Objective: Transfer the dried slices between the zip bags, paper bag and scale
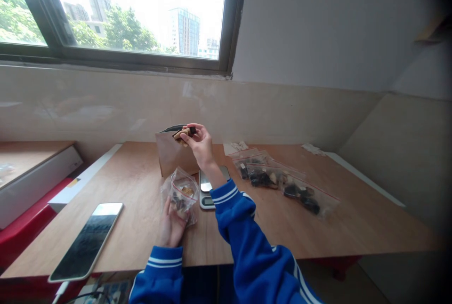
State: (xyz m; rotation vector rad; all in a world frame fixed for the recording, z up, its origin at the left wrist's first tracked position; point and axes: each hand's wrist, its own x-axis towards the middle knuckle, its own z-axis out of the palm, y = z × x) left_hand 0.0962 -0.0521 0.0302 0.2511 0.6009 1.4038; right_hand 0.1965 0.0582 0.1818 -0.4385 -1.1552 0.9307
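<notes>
Head view: right hand (pixel 202 148) raised near the far edge of the desk (pixel 134 228), fingers pressed together, pinching tan and dark chunks (pixel 183 136) right at the mouth of a kraft pouch (pixel 172 156). The pouch stands upright, dark at its top edge (inside hidden). Left hand (pixel 171 228) sits lower, mid-desk, fingers curled around a zip bag (pixel 182 195) with more chunks in it, the bag held upright. Right forearm crosses over a digital scale (pixel 206 190), partly hiding it. To the right of the scale, filled zip bags (pixel 300 196) of dark chunks lie overlapping in a loose row. Paper scraps (pixel 235 148) sit at the far edge. A phone (pixel 86 240) lies face up by the near-left corner (screen dark, reflecting). Both sleeves (pixel 233 214) are blue with white stripes.
</notes>
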